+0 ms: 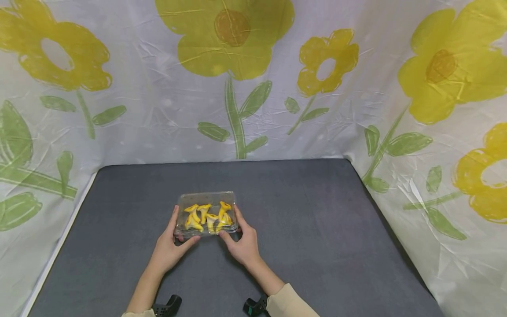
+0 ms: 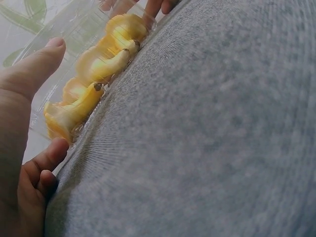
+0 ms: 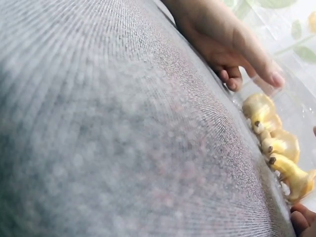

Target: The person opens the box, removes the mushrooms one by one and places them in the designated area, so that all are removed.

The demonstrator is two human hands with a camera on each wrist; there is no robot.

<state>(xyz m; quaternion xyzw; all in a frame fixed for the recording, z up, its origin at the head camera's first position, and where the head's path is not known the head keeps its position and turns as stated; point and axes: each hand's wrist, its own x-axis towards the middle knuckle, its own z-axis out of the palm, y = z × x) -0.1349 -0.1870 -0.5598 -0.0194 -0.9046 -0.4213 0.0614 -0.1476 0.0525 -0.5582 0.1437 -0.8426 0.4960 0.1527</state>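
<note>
The left hand [image 1: 168,248] and right hand [image 1: 245,245] are gripping a clear plastic container [image 1: 207,197] of chanterelle mushrooms [image 1: 211,219] from opposite sides, their fingers spreading partway open around its near corners. The container is apparently resting on the tabletop [image 1: 309,220]. A two-handed hold seems to be the step in hand; any next move is probably calling for even pressure. A flower-printed cloth [image 1: 138,123] is hanging behind, well apart, obstructing neither hand.

A person's left hand [image 1: 168,251] and right hand [image 1: 244,247] grip from opposite sides, thumbs [image 1: 189,245] angled inward (their tips apart), both forearms [image 1: 145,282] extended and converging forward.
</note>
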